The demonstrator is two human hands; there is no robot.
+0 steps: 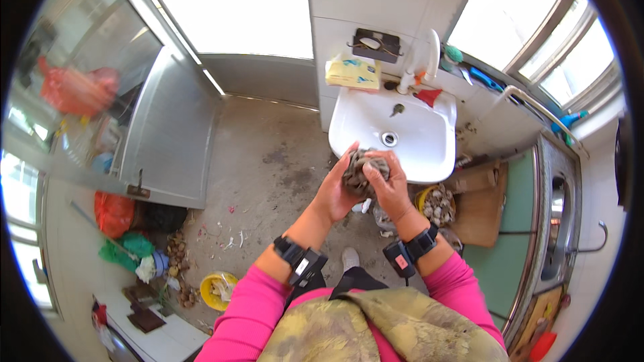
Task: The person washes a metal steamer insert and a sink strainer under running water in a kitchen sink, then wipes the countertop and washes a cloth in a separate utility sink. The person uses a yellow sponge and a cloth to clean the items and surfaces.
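Observation:
My left hand (pixel 334 188) and my right hand (pixel 390 183) are pressed round a crumpled grey-brown cloth (pixel 359 173), one from each side. The bunched cloth is over the near left rim of a white washbasin (pixel 422 161). Metal shows at the basin's drain (pixel 389 138). A small red cloth (pixel 428 97) lies on the back rim beside the white tap (pixel 405 82). A yellow tissue pack (pixel 353 73) rests at the back left corner of the basin, below a dark soap holder (pixel 376 45) on the wall.
Right of the basin are a yellow container of garlic bulbs (pixel 438 204), a cardboard sheet (pixel 478 206) and a counter with a metal sink (pixel 556 231). A yellow bucket (pixel 219 291) and plastic bags (pixel 114 213) stand on the floor at left, near an open metal door (pixel 171 130).

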